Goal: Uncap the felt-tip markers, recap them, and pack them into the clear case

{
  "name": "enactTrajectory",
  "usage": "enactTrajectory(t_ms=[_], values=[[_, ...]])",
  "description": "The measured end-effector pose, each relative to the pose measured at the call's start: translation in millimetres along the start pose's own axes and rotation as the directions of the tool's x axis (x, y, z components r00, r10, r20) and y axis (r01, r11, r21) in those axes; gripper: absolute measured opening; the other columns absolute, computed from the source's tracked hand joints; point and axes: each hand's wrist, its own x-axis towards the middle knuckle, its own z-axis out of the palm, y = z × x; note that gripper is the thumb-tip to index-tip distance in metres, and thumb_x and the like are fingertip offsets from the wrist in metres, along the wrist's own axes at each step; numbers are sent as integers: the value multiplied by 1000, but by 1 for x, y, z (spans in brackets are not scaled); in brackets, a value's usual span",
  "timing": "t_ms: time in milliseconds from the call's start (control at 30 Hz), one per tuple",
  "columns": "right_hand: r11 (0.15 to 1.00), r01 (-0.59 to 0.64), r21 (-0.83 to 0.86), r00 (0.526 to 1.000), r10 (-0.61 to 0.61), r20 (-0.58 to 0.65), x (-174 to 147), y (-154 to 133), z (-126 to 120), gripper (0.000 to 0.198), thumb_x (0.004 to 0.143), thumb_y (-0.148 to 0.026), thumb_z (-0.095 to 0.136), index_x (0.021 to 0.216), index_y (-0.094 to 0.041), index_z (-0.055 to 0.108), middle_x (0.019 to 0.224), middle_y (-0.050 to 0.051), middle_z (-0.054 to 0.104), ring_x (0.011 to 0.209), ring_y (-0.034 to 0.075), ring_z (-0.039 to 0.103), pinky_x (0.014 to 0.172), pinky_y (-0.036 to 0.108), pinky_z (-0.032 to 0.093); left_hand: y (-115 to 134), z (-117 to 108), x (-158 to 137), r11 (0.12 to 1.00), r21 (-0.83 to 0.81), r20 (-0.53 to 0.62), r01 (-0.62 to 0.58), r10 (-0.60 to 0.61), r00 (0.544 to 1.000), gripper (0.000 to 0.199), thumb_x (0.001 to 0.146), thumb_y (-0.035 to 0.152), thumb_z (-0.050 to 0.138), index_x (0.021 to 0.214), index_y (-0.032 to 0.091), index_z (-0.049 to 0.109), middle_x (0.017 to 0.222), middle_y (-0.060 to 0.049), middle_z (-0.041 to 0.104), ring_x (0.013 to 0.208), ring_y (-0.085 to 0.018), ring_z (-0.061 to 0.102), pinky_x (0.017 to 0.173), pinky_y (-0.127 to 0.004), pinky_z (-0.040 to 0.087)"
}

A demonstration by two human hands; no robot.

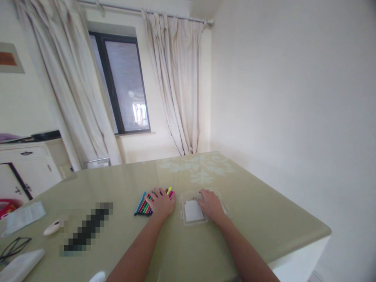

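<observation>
Several coloured felt-tip pens (143,203) lie side by side on the table, slanting up to the right. My left hand (161,201) rests flat over them with its fingers spread, hiding most of the right-hand ones. To the right of the pens lies a clear plastic case (188,223) with a white card or paper (194,210) inside. My right hand (210,205) is on the right part of this case, its fingers partly bent and reaching over the edge of the white piece. What lies under the right palm is hidden.
The pale green table (117,182) reaches to the wall on the right. At the left are a face mask (25,217), a white oval object (52,228), a pixelated dark strip (88,229), glasses (14,248) and a white box-like object (23,266).
</observation>
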Motion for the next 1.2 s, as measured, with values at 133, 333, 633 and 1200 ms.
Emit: enactTrajectory(t_ms=[133,333,633,1200], values=[[1000,-5,-9,1000,5,0,-1,-2,-1,36,93,-27,53,126,-18,64,123,12,69,118,27,59,99,35,41,-12,-1,5,999,-29,18,31,-30,999,93,91,70,29,154,2,38,163,-31,25,149,-53,19,113,-75,10],[1000,12,3,1000,-12,-16,-2,-1,1,35,93,-26,53,125,-18,65,123,11,69,119,27,59,101,34,41,-33,-7,16,992,-95,152,84,-69,986,110,79,88,25,158,12,34,165,-29,23,148,-57,17,106,-83,13],[1000,18,2,1000,-17,-14,-3,-4,0,35,93,-26,52,126,-20,65,124,12,69,119,27,59,101,36,41,-71,-12,5,972,-52,151,-229,234,960,94,89,80,23,157,17,36,165,-25,27,148,-48,26,108,-75,24],[975,204,86,977,-208,40,45,-43,29,31,93,-28,56,120,-18,68,119,10,72,113,24,61,99,31,40,-93,-21,-15,853,-115,193,-509,522,831,94,90,80,28,161,18,28,168,-16,21,155,-40,18,121,-66,15]])
